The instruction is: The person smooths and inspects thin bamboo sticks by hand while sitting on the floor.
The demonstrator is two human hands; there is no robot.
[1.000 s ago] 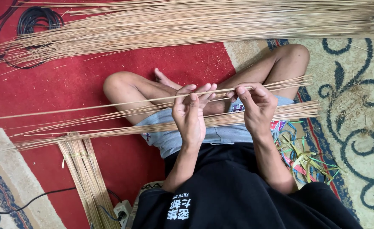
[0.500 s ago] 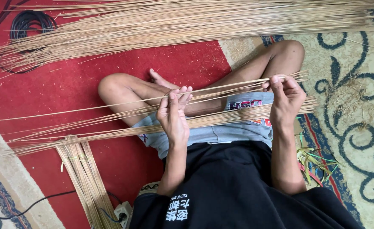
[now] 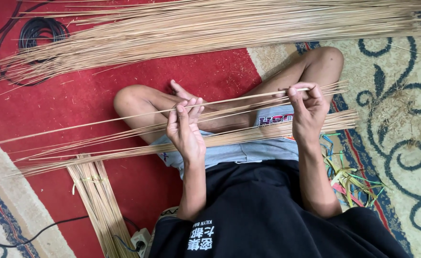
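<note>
Across the lap: sticks (image 3: 248, 136) spread flat. Left hand (image 3: 185, 129) fingers half-open, steadying one stick (image 3: 124, 117); right hand (image 3: 308, 107) grip closed on its end. Best kept taut, level, drawn clear of the rest.

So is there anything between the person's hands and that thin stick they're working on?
Nothing visible. The right hand already pinches the thin stick near its end, and the left hand touches it with its fingertips further along. The bundle of sticks lies below, across the lap.
</note>
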